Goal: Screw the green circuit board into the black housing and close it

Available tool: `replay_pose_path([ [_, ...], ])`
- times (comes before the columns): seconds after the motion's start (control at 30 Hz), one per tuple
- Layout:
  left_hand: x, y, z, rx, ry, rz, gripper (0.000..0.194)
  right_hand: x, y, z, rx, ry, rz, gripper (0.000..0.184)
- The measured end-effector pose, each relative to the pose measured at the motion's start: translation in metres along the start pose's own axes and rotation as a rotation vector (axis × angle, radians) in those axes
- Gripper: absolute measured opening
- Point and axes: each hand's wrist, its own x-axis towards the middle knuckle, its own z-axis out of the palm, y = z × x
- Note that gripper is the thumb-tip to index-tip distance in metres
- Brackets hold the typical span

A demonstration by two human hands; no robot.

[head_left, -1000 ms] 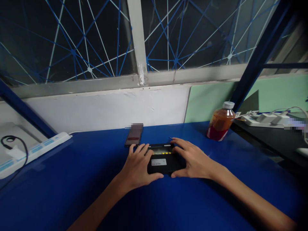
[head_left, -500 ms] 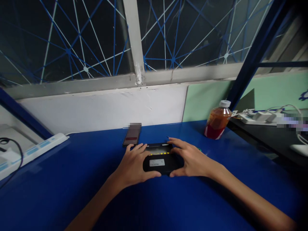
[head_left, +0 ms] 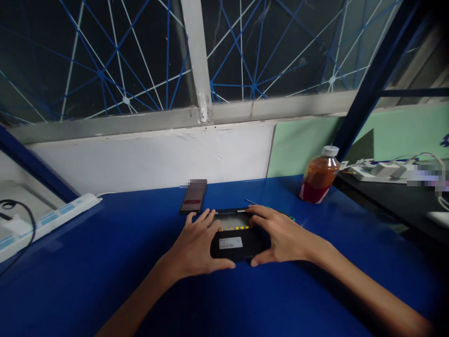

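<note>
Both hands are on a flat black device (head_left: 228, 252) with a white label, a grey recessed panel and a row of yellow marks across its middle. My left hand (head_left: 196, 245) grips its left side, thumb along the near edge and fingers over the far left corner. On the opposite side my right hand (head_left: 286, 234) holds it in the same way, thumb at the near edge. Just beyond my right hand lies a thin tool with a metal shaft (head_left: 249, 201) and a green end (head_left: 292, 218); its middle is hidden. The device's exact kind is unclear.
A phone (head_left: 193, 196) lies beyond my left hand on the blue table (head_left: 133, 224). A bottle of reddish drink (head_left: 318, 175) stands at the back right. White power strips (head_left: 66, 217) with cables lie at the left and on the dark surface at right.
The device and both hands have shifted slightly toward me. More of the thin tool behind my right hand now shows. Both hands keep their grip.
</note>
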Motion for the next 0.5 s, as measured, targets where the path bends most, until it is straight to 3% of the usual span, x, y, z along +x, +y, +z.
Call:
replay_pose_path([
  [0.23, 0.0000, 0.0023, -0.0042, -0.046, -0.114, -0.043, 0.076, 0.0003, -0.0012, -0.0030, 0.037, -0.042, 0.015, 0.077],
  [0.5, -0.0019, -0.0007, -0.0049, -0.108, -0.158, -0.030, 0.077, 0.0005, -0.0023, -0.0041, 0.070, -0.073, 0.006, 0.076],
])
